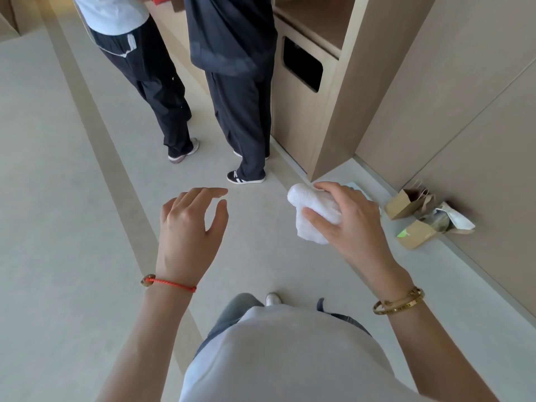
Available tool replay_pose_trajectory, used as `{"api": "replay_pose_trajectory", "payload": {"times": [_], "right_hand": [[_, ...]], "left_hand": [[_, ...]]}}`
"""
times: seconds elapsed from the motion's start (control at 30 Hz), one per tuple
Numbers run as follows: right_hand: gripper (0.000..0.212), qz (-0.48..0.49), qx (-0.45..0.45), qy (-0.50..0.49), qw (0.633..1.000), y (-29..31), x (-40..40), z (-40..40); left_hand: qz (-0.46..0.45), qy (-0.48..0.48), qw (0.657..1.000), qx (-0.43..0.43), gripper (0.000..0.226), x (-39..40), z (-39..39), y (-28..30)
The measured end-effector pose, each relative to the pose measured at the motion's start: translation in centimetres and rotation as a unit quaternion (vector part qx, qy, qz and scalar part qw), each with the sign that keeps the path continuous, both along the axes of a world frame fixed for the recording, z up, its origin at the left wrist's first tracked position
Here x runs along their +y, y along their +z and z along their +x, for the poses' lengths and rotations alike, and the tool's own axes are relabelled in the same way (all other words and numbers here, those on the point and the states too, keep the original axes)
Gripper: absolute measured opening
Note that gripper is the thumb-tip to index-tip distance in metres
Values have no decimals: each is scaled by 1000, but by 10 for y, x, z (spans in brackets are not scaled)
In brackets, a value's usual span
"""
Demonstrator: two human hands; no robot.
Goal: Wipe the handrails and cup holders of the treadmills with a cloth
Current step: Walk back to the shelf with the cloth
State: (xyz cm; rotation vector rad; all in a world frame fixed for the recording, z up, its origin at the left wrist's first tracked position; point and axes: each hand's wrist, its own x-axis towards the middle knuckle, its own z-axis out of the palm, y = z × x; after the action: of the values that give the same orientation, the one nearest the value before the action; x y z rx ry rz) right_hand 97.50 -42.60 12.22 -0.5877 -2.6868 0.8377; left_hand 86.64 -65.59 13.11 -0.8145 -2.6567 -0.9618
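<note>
A white folded cloth (311,211) is held out in front of me, gripped by my right hand (345,219) with the thumb under it and the fingers over the top. My left hand (190,227) hangs in the air to the left of it with relaxed, slightly spread fingers and holds nothing. Both hands are above a pale grey floor. No treadmill, handrail or cup holder is in view.
Two people (232,97) in dark trousers stand ahead, close to a tan cabinet (333,117) with a dark bin opening (303,63). Brown paper bags (417,216) lie on the floor by the right wall. A beige floor stripe (95,126) runs diagonally at the left.
</note>
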Motion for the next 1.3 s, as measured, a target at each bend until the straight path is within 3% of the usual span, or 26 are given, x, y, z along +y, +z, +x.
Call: {"api": "replay_pose_trajectory", "payload": {"times": [0.27,0.7,1.3], "right_hand": [[54,-3,-14,-25,1000,-6,44,-94],[47,-23,-7,-136,990,-11,94,-241],[46,-5,-22,-229,973,-14,168,-370]], "left_hand": [[-1,-27,1000,-11,18,54,-107,-3],[5,-138,990,9,21,136,-298,-2],[2,-249,969,1,17,250,-459,-7]]}}
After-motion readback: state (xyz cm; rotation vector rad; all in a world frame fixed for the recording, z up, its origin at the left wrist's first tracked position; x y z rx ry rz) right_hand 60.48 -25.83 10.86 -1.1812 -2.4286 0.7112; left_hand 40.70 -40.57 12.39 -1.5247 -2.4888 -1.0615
